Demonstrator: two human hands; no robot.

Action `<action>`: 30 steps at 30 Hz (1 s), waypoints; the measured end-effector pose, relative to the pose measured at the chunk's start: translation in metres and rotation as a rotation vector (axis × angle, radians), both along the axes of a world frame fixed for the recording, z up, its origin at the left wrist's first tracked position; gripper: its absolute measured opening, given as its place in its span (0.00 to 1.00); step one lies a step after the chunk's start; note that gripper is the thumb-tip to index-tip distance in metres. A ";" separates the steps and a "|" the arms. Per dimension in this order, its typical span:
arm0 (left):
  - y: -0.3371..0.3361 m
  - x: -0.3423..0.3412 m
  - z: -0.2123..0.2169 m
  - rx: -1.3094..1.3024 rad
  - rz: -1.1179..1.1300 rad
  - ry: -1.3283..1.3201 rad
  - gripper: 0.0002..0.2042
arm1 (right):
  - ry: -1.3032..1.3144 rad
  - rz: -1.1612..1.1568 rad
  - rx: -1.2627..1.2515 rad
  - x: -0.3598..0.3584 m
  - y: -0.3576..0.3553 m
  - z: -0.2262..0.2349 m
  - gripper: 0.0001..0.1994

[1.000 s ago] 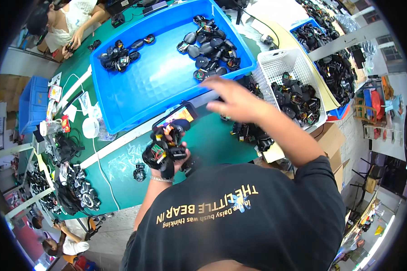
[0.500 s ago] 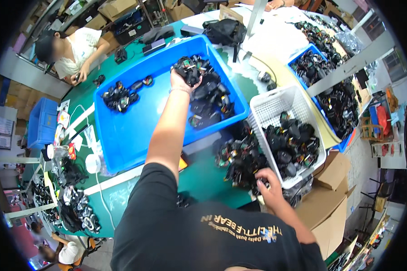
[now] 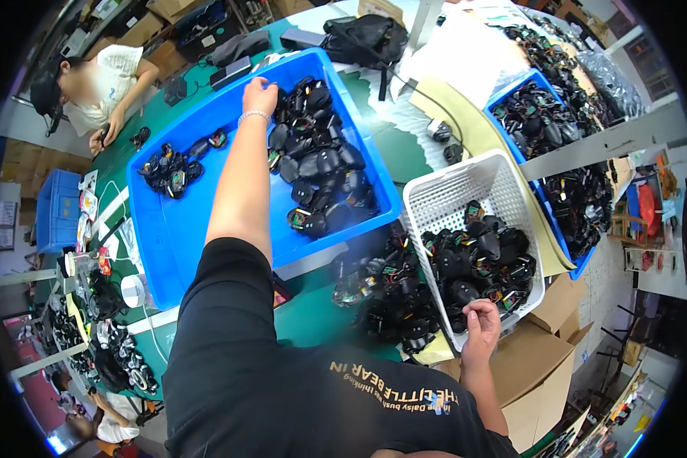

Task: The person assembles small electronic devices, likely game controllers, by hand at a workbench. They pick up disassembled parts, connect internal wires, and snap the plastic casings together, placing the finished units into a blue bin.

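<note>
Reaching into the large blue bin (image 3: 206,248), my left hand (image 3: 259,98) is beside a heap of black mouse-shaped devices (image 3: 320,164), some with green circuit boards showing. Its fingers are loosely bent, partly turned away, and nothing shows in them. A smaller group of the same devices (image 3: 174,169) lies at the bin's left. My right hand (image 3: 482,330) is over the near rim of the white perforated basket (image 3: 421,200), fingers curled toward the thumb, with nothing visible in them. More black devices (image 3: 485,259) fill the basket's lower part.
Loose devices (image 3: 393,305) are piled on the green table between bin and basket. An open cardboard box (image 3: 538,366) stands below the basket. Another blue bin (image 3: 500,114) at right is full of devices. Across the table sits a person (image 3: 103,88); a black bag (image 3: 362,40) lies behind the bin.
My left hand has let go of its clump of devices, which lies in the bin's right heap, and has moved left and away from me. My right hand has shifted right, to the basket's rim.
</note>
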State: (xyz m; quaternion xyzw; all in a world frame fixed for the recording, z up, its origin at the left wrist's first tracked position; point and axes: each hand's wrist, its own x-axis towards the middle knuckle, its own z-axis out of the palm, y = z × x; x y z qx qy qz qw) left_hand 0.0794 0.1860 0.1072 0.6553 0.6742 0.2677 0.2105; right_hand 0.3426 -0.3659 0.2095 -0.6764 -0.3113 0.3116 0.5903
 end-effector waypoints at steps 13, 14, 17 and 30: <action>-0.037 0.021 -0.092 0.219 -0.113 -0.590 0.26 | 0.057 0.046 -0.147 -0.016 0.025 -0.013 0.04; -0.037 0.025 -0.089 0.177 -0.135 -0.590 0.26 | 0.046 0.051 -0.156 -0.017 0.027 -0.015 0.04; -0.035 0.036 -0.075 0.105 -0.204 -0.578 0.26 | -0.016 0.073 -0.203 -0.017 0.031 -0.016 0.03; -0.073 -0.030 -0.002 -0.258 -0.352 -0.360 0.27 | -1.118 -0.075 -0.441 0.122 0.026 -0.033 0.20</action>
